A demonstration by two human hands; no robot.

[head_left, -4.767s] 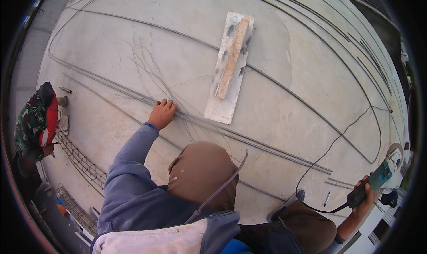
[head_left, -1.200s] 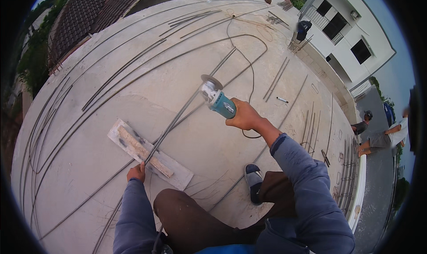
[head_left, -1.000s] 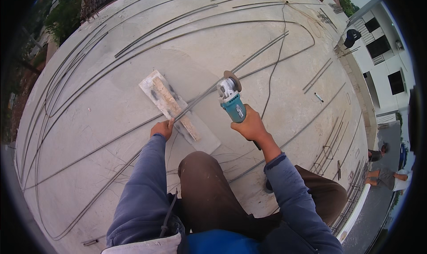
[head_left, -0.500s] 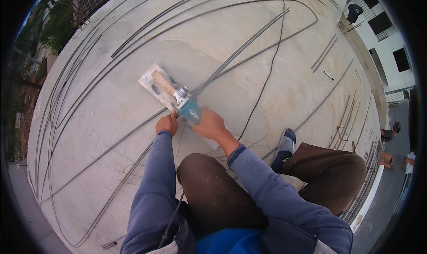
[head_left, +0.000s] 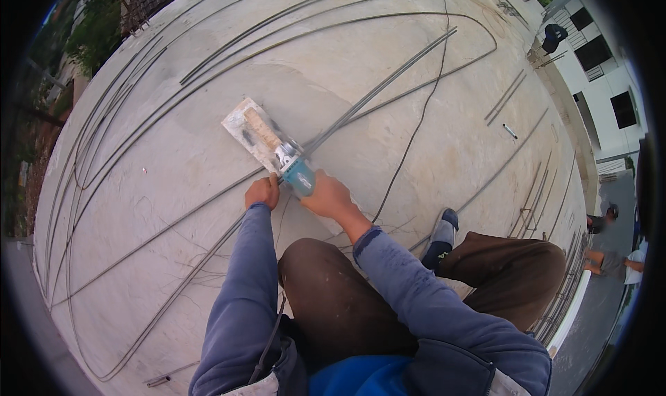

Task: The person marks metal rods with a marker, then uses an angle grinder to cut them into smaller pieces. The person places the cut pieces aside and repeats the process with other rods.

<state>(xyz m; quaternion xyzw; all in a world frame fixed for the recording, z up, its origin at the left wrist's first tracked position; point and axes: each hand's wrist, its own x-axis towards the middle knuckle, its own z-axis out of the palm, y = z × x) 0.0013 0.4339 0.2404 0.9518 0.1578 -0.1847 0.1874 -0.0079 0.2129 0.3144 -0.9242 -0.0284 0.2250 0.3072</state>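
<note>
My right hand (head_left: 327, 196) is wrapped round the teal body of an angle grinder (head_left: 300, 179), whose metal head points away from me. Closed beside it, my left hand (head_left: 262, 192) grips thin steel rods (head_left: 340, 127) that run diagonally past the grinder. Beyond the tool, a pale, worn rectangular board (head_left: 251, 133) with a wooden strip along its middle lies flat on the concrete, partly under the rods and the grinder head. The grinder's disc is hard to make out, and so is any exact point of contact with the rods.
Long bent steel bars (head_left: 201, 72) curve over the concrete slab (head_left: 208, 142). A dark cable (head_left: 421, 111) trails away from near my right hand. A small marker-like tube (head_left: 510, 131) lies to the right. Several people are at the right edge, near a white building (head_left: 603, 97).
The view has shifted slightly, so the slab and bars sit a little differently. Both hands keep their grip, and the grinder stays at about the same spot on the rods.
</note>
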